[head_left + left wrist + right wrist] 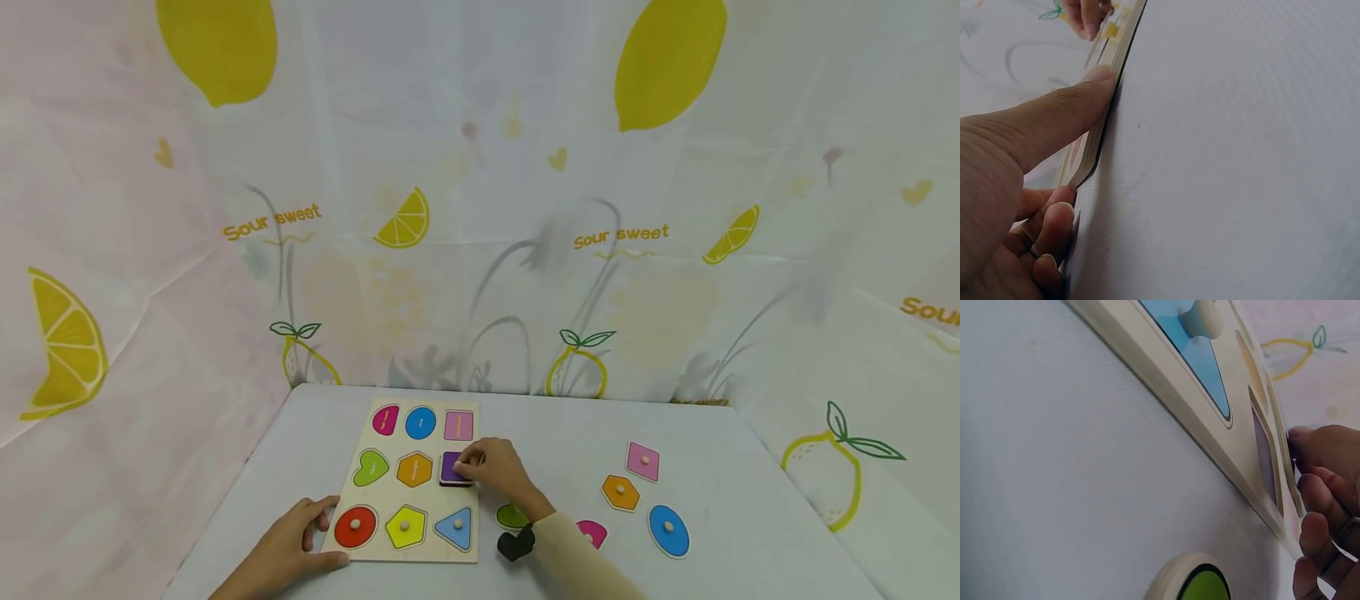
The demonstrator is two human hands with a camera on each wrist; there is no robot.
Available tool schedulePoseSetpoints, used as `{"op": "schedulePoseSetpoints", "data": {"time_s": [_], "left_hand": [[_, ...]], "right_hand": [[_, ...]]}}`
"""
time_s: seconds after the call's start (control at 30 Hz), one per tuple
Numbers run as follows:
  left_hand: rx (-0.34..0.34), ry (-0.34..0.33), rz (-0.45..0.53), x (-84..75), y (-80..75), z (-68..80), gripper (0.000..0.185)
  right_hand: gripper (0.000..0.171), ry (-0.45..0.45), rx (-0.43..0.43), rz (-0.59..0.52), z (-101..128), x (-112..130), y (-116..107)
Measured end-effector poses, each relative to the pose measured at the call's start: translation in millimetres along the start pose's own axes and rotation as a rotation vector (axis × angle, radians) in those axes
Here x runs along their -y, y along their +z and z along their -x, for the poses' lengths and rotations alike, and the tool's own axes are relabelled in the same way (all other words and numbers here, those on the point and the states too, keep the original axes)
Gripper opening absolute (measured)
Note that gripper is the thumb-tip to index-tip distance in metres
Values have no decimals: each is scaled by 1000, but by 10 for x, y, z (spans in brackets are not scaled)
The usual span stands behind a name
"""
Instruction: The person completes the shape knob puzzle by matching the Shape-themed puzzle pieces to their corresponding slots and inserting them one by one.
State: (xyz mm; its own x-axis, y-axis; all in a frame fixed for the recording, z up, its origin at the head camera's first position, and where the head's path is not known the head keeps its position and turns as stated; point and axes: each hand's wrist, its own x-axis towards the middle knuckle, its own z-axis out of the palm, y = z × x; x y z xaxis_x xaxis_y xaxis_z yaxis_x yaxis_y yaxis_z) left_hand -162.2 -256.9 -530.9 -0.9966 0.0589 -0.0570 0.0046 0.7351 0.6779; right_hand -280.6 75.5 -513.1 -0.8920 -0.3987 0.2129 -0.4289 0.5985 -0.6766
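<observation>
My right hand (501, 472) pinches the knob of a purple square puzzle piece (451, 460). The piece is over the right end of the middle row of a wooden shape puzzle board (380, 547), slightly raised and not lying flush. In the right wrist view, a purple recess (1264, 456) shows under the piece's edge. My left hand (288, 540) holds the board's near left corner, thumb along the front edge and fingers at the left side. Seated in the near row are a red circle (352, 528), a yellow pentagon (399, 537) and a blue triangle (451, 534).
Right of the board lie loose knobbed pieces: a pink one (637, 469), an orange hexagon (611, 493), a blue oval (665, 543), a magenta piece (597, 530) and a green piece (512, 516), the last two partly hidden by my right arm. Lemon-printed cloth (480, 292) hangs around the white table (757, 500).
</observation>
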Motion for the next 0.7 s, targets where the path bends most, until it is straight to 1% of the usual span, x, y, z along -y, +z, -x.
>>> {"op": "schedulePoseSetpoints", "data": {"time_s": [0.07,0.3,0.57,0.7], "left_hand": [[-4,-9,-3,-3,6,-2,89],[-7,-30,-10,-13,10,6,90],[2,-7,-7,-10,-4,0,88],[-3,-1,-10,0,2,2,88]], "right_hand": [[11,-10,0,11,-1,-8,9],[12,0,6,17,-8,-40,40],[12,-17,8,16,-29,-31,51],[12,-7,19,14,-23,-35,75]]}}
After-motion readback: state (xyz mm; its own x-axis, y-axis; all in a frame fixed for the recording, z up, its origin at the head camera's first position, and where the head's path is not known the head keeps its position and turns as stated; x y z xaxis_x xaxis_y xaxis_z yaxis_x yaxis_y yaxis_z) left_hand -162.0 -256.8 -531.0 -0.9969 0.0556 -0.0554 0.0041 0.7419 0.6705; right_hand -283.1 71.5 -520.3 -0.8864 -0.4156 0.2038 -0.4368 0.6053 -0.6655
